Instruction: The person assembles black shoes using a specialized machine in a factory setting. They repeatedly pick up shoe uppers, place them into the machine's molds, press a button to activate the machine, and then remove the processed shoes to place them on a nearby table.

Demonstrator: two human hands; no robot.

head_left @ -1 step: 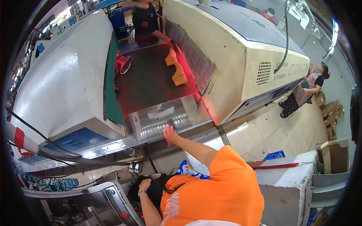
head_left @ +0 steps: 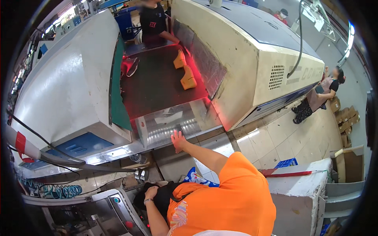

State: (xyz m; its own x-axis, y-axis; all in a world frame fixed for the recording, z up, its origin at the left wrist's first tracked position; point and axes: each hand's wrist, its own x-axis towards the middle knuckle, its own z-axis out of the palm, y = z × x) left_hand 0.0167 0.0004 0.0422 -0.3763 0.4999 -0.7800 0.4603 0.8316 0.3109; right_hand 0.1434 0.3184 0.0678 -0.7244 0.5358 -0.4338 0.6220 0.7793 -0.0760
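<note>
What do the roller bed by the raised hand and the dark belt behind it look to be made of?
The roller bed looks like bare metal: silvery ribs catch bright glints beside the right hand. The belt looks like matte rubber or fabric, dark and unreflective, though which one is unclear. The yellow shoe parts on it seem moulded foam or rubber.

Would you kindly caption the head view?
Right hand reaching toward metal conveyor end; left hand on black item.

Shiny steel roller ramp (head_left: 169,125) slopes down from the dark conveyor belt (head_left: 157,84).
</note>
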